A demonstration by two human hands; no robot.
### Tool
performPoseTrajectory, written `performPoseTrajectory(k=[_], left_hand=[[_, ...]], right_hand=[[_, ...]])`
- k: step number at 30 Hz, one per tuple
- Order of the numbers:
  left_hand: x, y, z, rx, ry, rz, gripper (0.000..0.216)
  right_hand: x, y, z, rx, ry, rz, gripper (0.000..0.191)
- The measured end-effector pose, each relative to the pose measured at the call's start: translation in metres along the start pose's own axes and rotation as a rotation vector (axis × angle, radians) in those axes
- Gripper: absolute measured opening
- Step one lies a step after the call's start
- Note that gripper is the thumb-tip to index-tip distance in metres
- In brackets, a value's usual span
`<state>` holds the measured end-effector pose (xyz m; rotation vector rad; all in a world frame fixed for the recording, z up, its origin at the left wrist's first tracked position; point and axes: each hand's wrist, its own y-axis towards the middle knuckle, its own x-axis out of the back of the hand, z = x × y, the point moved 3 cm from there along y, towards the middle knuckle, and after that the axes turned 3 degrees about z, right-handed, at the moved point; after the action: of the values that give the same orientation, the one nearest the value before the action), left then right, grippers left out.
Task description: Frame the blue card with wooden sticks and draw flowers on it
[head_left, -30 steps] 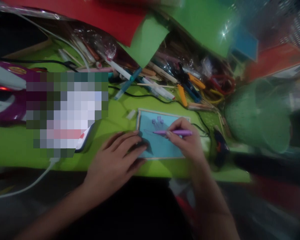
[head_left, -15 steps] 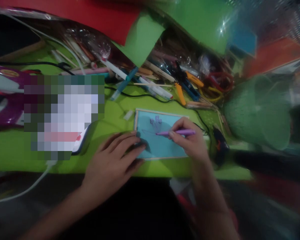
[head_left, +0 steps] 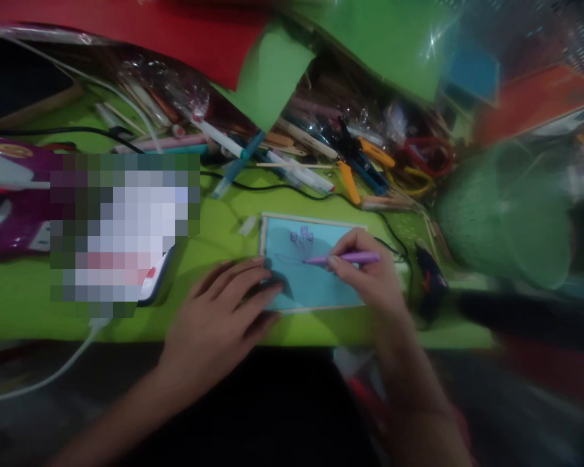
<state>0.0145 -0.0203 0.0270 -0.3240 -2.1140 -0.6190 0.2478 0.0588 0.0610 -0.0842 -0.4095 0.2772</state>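
A small light-blue card [head_left: 302, 285] with a pale wooden border lies on the green tabletop [head_left: 214, 227] near its front edge. Small purple shapes [head_left: 302, 238] sit near the card's top. My right hand [head_left: 367, 275] pinches a purple pen [head_left: 345, 259], its tip touching the card's middle. My left hand [head_left: 219, 318] lies flat with fingers spread, its fingertips pressing the card's lower left corner.
A heap of pens, markers, sticks and orange-handled pliers [head_left: 355, 165] lies behind the card. Red and green paper sheets [head_left: 267, 71] lie further back. A green mesh basket [head_left: 506, 214] stands at the right, a blurred-out phone [head_left: 126, 233] and a purple object [head_left: 10, 194] at the left. A black glue gun [head_left: 431, 282] sits beside my right hand.
The pen tip and my right hand have shifted slightly right on the card. My left hand has stayed on the card's corner.
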Motion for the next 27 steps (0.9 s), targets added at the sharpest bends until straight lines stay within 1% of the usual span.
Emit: performPoseTrajectory(k=[5,10,13,15,17,20,23,27], left_hand=[[0.000,0.000,0.000,0.006,0.000,0.001,0.027],[-0.001,0.000,0.001,0.020,-0.022,0.015,0.029],[-0.001,0.000,0.001,0.006,-0.013,0.002,0.026],[-0.001,0.000,0.002,-0.005,-0.005,-0.005,0.024],[-0.001,0.000,0.002,-0.013,-0.002,-0.002,0.023],[-0.001,0.000,0.002,-0.020,0.004,0.001,0.026],[0.000,0.001,0.002,-0.023,0.015,0.000,0.028],[0.001,0.001,0.001,-0.022,0.018,0.008,0.029]], right_hand=[[0.000,0.000,0.002,0.015,-0.030,-0.011,0.010],[0.000,-0.001,0.000,0.027,-0.009,-0.005,0.010],[0.005,-0.004,-0.001,0.037,0.052,-0.072,0.009],[0.009,-0.008,-0.001,0.048,0.133,-0.140,0.010],[0.011,-0.012,-0.003,0.044,0.209,-0.174,0.013],[0.009,-0.015,-0.008,-0.003,0.256,-0.145,0.015],[0.006,-0.017,-0.016,-0.056,0.232,-0.116,0.017],[0.003,-0.015,-0.021,-0.071,0.212,-0.099,0.018]])
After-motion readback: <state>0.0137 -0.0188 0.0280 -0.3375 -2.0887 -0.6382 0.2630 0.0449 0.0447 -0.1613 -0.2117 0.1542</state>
